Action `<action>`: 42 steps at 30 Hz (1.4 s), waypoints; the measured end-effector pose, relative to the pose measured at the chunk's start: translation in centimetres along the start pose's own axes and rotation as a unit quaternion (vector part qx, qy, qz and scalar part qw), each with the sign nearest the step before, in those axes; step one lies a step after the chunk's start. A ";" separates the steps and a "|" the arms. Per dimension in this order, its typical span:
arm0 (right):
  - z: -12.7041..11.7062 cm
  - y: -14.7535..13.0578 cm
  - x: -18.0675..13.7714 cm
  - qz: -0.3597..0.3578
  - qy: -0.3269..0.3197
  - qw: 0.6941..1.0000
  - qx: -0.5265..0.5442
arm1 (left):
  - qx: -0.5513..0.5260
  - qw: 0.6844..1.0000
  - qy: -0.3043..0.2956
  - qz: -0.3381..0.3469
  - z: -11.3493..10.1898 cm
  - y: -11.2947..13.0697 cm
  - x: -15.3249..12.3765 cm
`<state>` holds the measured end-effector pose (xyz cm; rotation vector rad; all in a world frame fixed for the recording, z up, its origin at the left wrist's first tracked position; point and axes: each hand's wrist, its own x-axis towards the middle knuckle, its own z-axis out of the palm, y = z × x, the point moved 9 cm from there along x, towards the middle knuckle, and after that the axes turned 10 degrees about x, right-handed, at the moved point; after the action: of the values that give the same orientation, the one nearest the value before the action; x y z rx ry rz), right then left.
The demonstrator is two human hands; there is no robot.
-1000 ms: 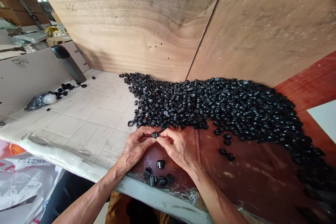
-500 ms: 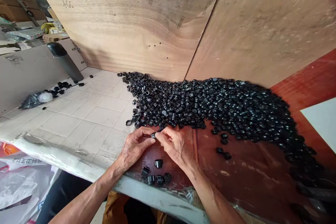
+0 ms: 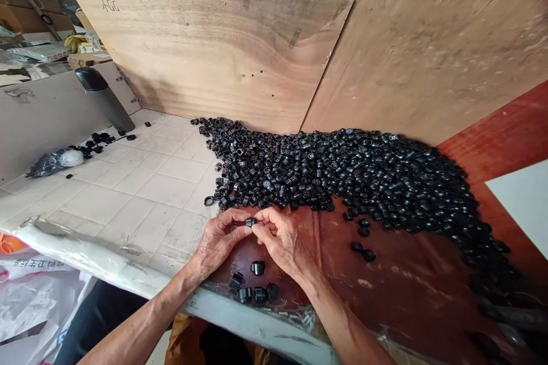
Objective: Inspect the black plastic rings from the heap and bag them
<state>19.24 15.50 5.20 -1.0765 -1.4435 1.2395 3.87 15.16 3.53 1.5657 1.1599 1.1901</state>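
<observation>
Between my two hands is a small black plastic cap (image 3: 250, 222). My left hand (image 3: 218, 239) pinches its left side between thumb and index finger. From the right, the thumb and fingertips of my right hand (image 3: 280, 239) close on the same cap. Just below my hands, several loose black caps (image 3: 259, 295) lie near the table's front edge. Beyond my fingers spreads a large pile of black caps and rings (image 3: 342, 171). The fingertips cover part of the held cap, so its details are hard to make out.
A wooden board (image 3: 214, 57) stands behind the pile. On the left, a dark flask (image 3: 105, 100) leans near the side wall, with a plastic bag (image 3: 49, 163) and loose black pieces. The reddish-brown tabletop (image 3: 411, 274) extends right; plastic bags (image 3: 38, 296) hang at lower left.
My right fingers have shifted from over the cap's right side to a pinch with the thumb lower, showing more of the cap. My left hand stays nearly still.
</observation>
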 end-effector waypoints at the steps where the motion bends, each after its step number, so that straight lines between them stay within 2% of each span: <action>1: 0.0 1.0 0.0 0.038 0.009 0.999 0.026 | 0.045 0.999 0.008 0.029 -0.2 0.4 -0.1; 3: 0.1 2.7 -0.2 0.113 0.020 0.990 0.078 | 0.125 0.989 0.005 0.083 -0.3 1.4 -0.3; 5: 0.5 3.8 -0.4 0.181 -0.006 0.977 0.110 | 0.171 0.979 -0.038 0.104 0.2 2.3 -0.5; 6: 0.7 4.2 -0.6 0.210 -0.034 0.971 0.107 | 0.182 0.976 -0.076 0.094 0.6 2.4 -0.6; 8: 0.5 4.5 -0.8 0.239 -0.081 0.966 0.053 | 0.195 0.964 -0.175 0.032 1.7 1.7 -1.1; 9: -0.1 4.5 -0.6 0.229 -0.082 0.970 0.006 | 0.204 0.956 -0.212 -0.010 2.1 1.0 -1.4; 10: -1.1 4.2 -0.2 0.200 -0.060 0.977 -0.047 | 0.218 0.950 -0.217 -0.048 2.0 0.3 -1.5; 11: -2.1 3.7 0.3 0.157 -0.024 0.983 -0.096 | 0.242 0.949 -0.186 -0.077 1.4 -0.3 -1.3; 13: -3.5 2.5 0.9 0.055 0.056 0.983 -0.163 | 0.302 0.946 -0.050 -0.103 -0.9 -1.0 -0.6; 14: -3.6 2.0 1.0 0.010 0.074 0.981 -0.179 | 0.330 0.938 0.020 -0.104 -2.0 -1.2 -0.3; 15: -3.4 1.7 1.0 -0.028 0.076 0.979 -0.187 | 0.350 0.929 0.069 -0.103 -2.7 -1.3 -0.1; 17: -2.2 1.6 1.1 -0.083 0.043 0.976 -0.196 | 0.380 0.914 0.111 -0.093 -3.2 -1.7 0.3; 20: -0.9 1.9 1.0 -0.115 0.002 0.968 -0.222 | 0.422 0.898 0.108 -0.060 -2.8 -1.9 0.9; 24: -0.9 2.6 1.1 -0.102 -0.002 0.961 -0.258 | 0.450 0.889 0.081 -0.025 -2.0 -1.7 0.9; 30: -0.5 2.2 0.8 -0.113 -0.007 0.948 -0.297 | 0.414 0.908 0.022 0.057 -0.3 -0.6 0.5; 33: -0.2 1.9 0.8 -0.109 -0.021 0.948 -0.299 | 0.388 0.919 0.024 0.061 -0.2 -0.3 0.5; 37: -0.8 0.7 0.8 -0.107 0.009 0.974 -0.201 | 0.303 0.952 0.036 0.014 -0.4 -0.5 0.5; 40: -1.2 0.2 0.8 -0.082 0.024 0.992 -0.092 | 0.263 0.964 0.032 -0.004 -0.3 -0.2 0.4; 42: -1.1 -0.1 0.8 -0.081 0.017 0.995 -0.064 | 0.243 0.970 0.017 -0.012 -0.2 0.0 0.3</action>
<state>20.12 16.51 5.45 -1.0374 -1.5686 1.0209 3.73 15.45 3.58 1.8839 1.5733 0.9613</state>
